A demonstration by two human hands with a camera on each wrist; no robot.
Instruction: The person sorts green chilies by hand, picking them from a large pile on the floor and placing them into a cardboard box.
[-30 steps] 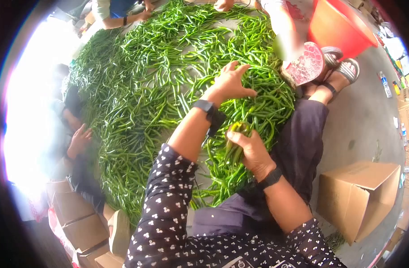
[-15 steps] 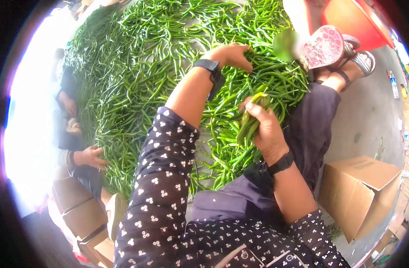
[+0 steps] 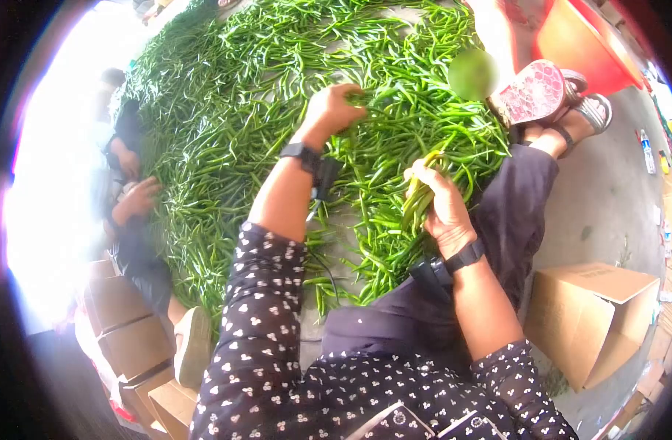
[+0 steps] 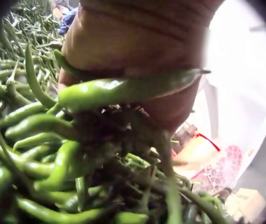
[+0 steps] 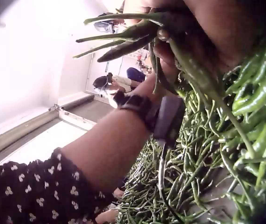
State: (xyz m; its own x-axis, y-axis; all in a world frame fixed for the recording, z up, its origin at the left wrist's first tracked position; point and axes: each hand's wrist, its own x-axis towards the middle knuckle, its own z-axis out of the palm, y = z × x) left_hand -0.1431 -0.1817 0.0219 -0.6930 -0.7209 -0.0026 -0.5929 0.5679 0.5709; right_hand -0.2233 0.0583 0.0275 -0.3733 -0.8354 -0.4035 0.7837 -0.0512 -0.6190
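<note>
A wide layer of green chili peppers (image 3: 233, 154) covers the floor in front of me. My left hand (image 3: 332, 114) is over the middle of the pile with its fingers curled. In the left wrist view, a chili pepper (image 4: 123, 91) lies across the underside of that hand, in its grip, with others crowded below. My right hand (image 3: 446, 202) holds a small bunch of chili peppers (image 3: 417, 202) near my knee, the thumb pressed over them. Several stems of the bunch (image 5: 133, 35) stick out past the fingers in the right wrist view.
At right stands an open cardboard box (image 3: 578, 315). An orange-red tub (image 3: 582, 44) is at the upper right, beside a person's sandalled foot (image 3: 582, 125) and a pink-patterned shoe sole (image 3: 530, 95). At left, another person's hand (image 3: 138, 198) reaches the pile's edge, near stacked cartons (image 3: 130, 330).
My left hand has moved left and its spread fingers have curled. The right hand still holds its bunch, now farther right and up in view. The person at left has shifted their hands.
</note>
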